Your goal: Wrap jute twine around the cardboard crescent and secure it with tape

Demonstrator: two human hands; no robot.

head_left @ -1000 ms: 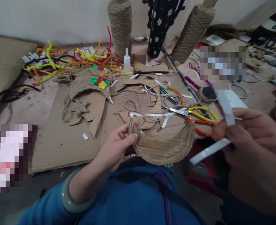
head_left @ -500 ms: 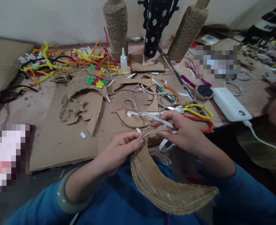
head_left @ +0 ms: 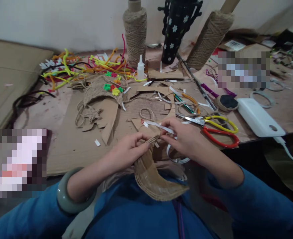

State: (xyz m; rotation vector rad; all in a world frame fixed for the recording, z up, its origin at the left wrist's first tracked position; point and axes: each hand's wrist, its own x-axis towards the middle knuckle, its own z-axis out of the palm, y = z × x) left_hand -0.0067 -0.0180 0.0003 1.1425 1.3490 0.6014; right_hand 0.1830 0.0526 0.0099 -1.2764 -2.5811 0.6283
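A crescent-shaped cardboard piece [head_left: 152,177] with twine along its outer edge hangs over my lap. My left hand [head_left: 130,149] pinches its upper tip, thumb on top, where strands of twine gather. Close on the right, my right hand [head_left: 180,136] has its fingertips closed at the same tip and on the twine. A white tape strip [head_left: 161,126] runs through my right fingers, and a loop of it hangs below them. The twine ends between the two hands are partly hidden by my fingers.
Scissors [head_left: 203,122] with yellow and red handles lie right of my hands, beside a white power bank [head_left: 260,118]. Behind are a glue bottle [head_left: 140,69], twine spools [head_left: 135,36] and a black vase [head_left: 173,33]. A flower-trimmed crescent [head_left: 96,89] and twine star [head_left: 93,115] lie left.
The crescent's lower end has swung left and up, so it looks shorter in view. My right hand has moved closer to my left. The view has shifted, and a person's hand at right has left view.
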